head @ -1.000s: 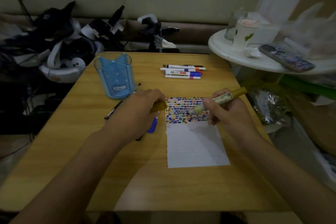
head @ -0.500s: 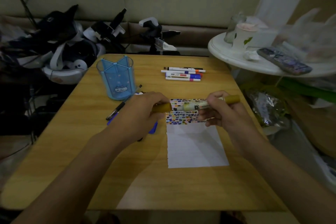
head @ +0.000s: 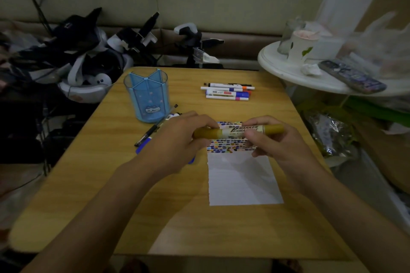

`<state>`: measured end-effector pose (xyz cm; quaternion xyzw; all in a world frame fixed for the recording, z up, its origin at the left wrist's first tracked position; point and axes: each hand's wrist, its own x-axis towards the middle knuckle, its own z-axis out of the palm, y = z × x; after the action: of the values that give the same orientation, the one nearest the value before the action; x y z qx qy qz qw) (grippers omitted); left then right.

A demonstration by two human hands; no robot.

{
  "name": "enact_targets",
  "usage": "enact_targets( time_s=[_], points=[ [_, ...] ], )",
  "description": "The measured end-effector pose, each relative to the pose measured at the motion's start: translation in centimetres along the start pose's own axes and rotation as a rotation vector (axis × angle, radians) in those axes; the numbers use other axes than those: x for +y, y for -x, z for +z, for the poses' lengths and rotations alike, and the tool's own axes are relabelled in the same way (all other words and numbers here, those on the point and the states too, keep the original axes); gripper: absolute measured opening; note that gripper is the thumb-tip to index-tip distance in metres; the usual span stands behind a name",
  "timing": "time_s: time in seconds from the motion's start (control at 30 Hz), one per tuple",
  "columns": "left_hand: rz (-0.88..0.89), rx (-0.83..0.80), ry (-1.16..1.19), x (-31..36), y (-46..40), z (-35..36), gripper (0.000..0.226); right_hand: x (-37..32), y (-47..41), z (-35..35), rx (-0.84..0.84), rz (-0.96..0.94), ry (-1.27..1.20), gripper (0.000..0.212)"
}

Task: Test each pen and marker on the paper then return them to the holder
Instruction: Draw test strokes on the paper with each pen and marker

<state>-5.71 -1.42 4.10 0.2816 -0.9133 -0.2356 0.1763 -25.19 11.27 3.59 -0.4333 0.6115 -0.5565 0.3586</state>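
Holding a gold marker [head: 238, 132] level above the top of the paper [head: 244, 177], both hands meet at its ends: left hand [head: 177, 139] w/ fingers curled round the cap end, right hand [head: 279, 142] w/ fingers and thumb pinching the barrel near the label. A sec ago the right hand had the tip down on the coloured swatches and the left held the cap apart; half a sec ago cap and tip were lining up; now the cap looks seated, no gap visible. So this marker's test seems done, and the next step is likely dropping it into the blue holder [head: 146, 97], which stands empty at the table's [head: 111, 195] far left. Other markers [head: 228, 92] lie in a row beyond the paper; a few pens [head: 153, 128] lie near the holder, partly hidden by the left hand.
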Motion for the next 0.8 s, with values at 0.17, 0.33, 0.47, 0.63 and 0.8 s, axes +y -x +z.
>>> enact_targets(
  time_s=[0.17, 0.33, 0.47, 0.63, 0.8],
  points=[
    [-0.012, -0.001, 0.073, 0.0, 0.0, -0.1, 0.033, 0.0, -0.2, -1.2, -0.041, -0.056, 0.185, 0.022],
    [-0.026, -0.026, 0.085, 0.1, 0.0, 0.0, 0.027, 0.5, -0.2, -0.7, 0.011, -0.146, 0.324, 0.023],
    [-0.042, -0.037, 0.107, -0.1, 0.0, 0.0, 0.026, 0.3, -0.1, -0.3, 0.008, -0.197, 0.39, 0.028],
    [-0.042, -0.04, 0.116, 0.1, 0.3, 0.0, 0.027, 0.5, -0.3, 0.1, 0.02, -0.219, 0.421, 0.03],
    [-0.028, -0.007, 0.106, 0.1, 0.6, -0.1, 0.03, 0.8, -0.5, 0.4, 0.023, -0.224, 0.415, 0.026]
  ],
)
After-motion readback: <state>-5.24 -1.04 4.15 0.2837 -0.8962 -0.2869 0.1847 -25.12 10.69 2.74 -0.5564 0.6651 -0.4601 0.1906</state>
